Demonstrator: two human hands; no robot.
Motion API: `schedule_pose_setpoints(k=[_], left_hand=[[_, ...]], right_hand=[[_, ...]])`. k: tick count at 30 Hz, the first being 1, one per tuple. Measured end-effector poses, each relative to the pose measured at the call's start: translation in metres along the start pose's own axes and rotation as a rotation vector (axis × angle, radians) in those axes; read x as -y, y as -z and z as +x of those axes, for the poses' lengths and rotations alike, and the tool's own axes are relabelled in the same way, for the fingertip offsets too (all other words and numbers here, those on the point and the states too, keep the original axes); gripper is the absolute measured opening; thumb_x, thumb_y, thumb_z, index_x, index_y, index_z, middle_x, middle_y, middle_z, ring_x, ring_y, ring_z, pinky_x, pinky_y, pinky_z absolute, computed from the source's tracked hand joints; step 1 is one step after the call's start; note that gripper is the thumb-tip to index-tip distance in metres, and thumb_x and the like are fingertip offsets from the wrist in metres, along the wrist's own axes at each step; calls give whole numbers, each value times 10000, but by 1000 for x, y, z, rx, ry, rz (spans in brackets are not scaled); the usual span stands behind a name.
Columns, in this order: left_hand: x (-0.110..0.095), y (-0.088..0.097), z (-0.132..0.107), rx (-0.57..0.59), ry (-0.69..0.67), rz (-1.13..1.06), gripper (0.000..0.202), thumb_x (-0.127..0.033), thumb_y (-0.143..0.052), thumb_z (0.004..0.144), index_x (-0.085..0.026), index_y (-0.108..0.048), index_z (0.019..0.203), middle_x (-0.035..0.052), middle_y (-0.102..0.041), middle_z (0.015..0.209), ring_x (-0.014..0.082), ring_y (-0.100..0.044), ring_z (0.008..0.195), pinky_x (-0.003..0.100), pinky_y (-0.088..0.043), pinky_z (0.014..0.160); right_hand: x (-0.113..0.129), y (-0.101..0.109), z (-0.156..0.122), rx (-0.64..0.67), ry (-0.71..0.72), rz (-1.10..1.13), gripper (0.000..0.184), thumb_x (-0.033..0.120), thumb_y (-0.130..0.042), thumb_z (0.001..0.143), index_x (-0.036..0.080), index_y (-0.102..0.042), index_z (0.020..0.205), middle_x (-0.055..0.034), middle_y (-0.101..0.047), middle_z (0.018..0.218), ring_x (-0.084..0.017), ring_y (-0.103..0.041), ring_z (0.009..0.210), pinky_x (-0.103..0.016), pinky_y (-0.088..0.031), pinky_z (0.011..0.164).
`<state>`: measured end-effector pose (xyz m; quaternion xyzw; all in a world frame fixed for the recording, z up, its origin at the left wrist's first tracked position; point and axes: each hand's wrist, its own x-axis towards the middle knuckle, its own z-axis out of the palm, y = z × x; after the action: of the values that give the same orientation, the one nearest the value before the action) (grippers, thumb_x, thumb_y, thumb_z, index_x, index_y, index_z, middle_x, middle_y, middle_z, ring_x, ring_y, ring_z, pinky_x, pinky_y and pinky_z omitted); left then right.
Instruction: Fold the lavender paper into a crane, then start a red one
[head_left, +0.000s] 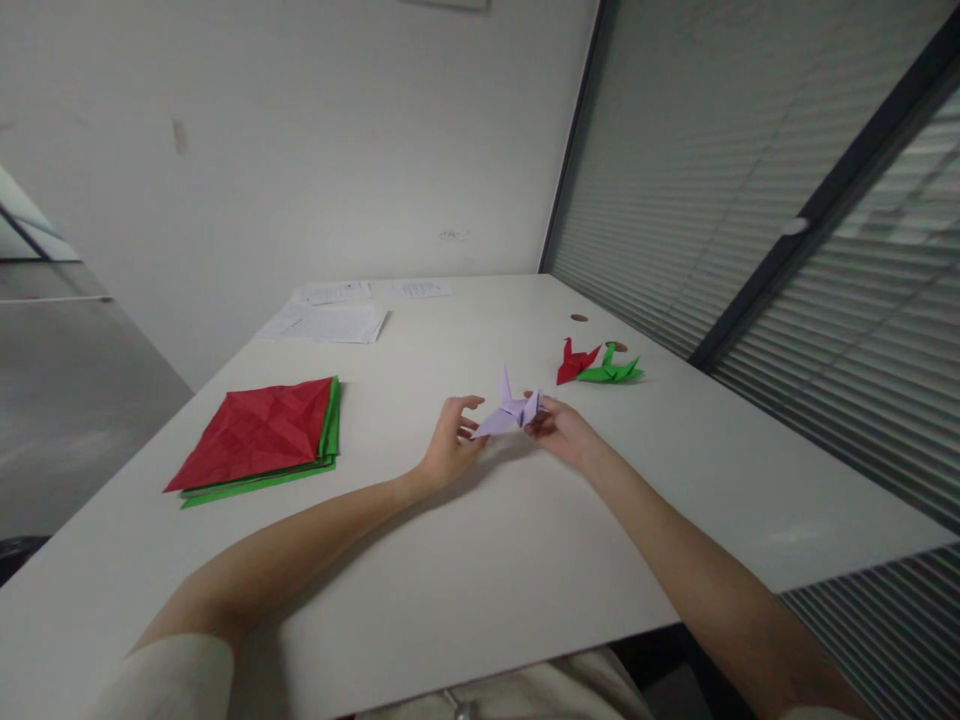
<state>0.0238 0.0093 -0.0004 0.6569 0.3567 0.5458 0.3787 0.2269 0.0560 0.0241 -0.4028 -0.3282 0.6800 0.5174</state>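
Observation:
A light purple origami crane (513, 412) is held just above the white table, its thin point standing upright and one wing stretched to the left. My right hand (559, 428) pinches it at its right end, some fingertips hidden behind the paper. Close by the left wing tip is my left hand (454, 440), fingers curved and apart; whether they touch the wing I cannot tell. Beyond my right hand, a red origami crane (576, 361) and a green origami crane (611, 370) rest side by side on the table.
To the left lies a stack of folded paper, with a red sheet (259, 435) over green ones (330, 440). Printed papers (326, 322) are at the table's far left. A wall bounds the back, and a window with blinds (675, 200) runs along the right.

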Motion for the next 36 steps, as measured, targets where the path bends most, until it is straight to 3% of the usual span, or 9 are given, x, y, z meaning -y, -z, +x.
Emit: schedule_pose_setpoints(k=[4,7,9,16,21,23,26,31,36], left_hand=[[-7,5,2,-53,-309,174,151,-140,-656,767,-190,-642,910,37,-534,958,82,-547,708,209,-468,624],[-12,7,7,-128,-370,185,34,-156,-646,788,-177,-649,763,26,-563,811,116,-560,751,228,-475,646],[-12,7,10,-171,-306,90,45,-193,-658,788,-173,-642,750,27,-582,794,130,-593,773,245,-495,664],[-4,7,23,-337,132,-302,198,-268,-740,665,-136,-647,779,46,-652,801,199,-684,805,300,-558,673],[0,11,27,-362,222,-407,183,-217,-755,593,-129,-668,728,55,-665,857,171,-651,799,352,-565,744],[1,13,27,-365,236,-431,193,-224,-765,585,-127,-666,719,58,-658,850,179,-649,810,369,-559,756],[4,17,29,-374,258,-457,197,-222,-765,587,-122,-662,721,63,-648,834,190,-652,827,374,-545,769],[7,21,30,-363,296,-515,218,-204,-755,593,-118,-634,752,68,-630,862,193,-655,837,366,-529,795],[12,23,32,-391,340,-644,511,-118,-722,626,-201,-524,1089,78,-573,1081,161,-650,843,393,-529,847]], right_hand=[[-2,-6,-4,-65,-105,58,39,156,-625,766,183,-631,793,5,-614,550,-103,-522,452,-206,-430,416],[1,-9,-8,-51,-143,76,36,195,-599,803,185,-627,783,-3,-605,560,-110,-518,470,-217,-425,428],[6,-9,-10,-32,-137,99,109,260,-572,841,187,-626,780,-8,-602,575,-116,-524,491,-225,-423,443],[20,-9,-17,31,-86,172,374,507,-455,892,188,-618,785,-32,-611,629,-154,-565,558,-260,-421,490],[20,-7,-16,39,-123,116,433,561,-412,895,189,-628,836,-40,-631,654,-165,-587,563,-261,-410,479],[19,-5,-14,18,-162,74,413,525,-419,905,177,-640,871,-49,-647,668,-157,-586,554,-254,-411,471],[16,0,-11,-7,-226,-22,262,345,-489,908,149,-660,884,-54,-666,672,-122,-568,525,-221,-401,452],[10,4,-10,35,-253,-187,59,157,-633,798,137,-686,811,-55,-699,709,-90,-565,535,-176,-369,411],[8,2,-13,101,-206,-247,128,121,-707,726,139,-703,853,-58,-712,752,-86,-582,556,-156,-372,396]])
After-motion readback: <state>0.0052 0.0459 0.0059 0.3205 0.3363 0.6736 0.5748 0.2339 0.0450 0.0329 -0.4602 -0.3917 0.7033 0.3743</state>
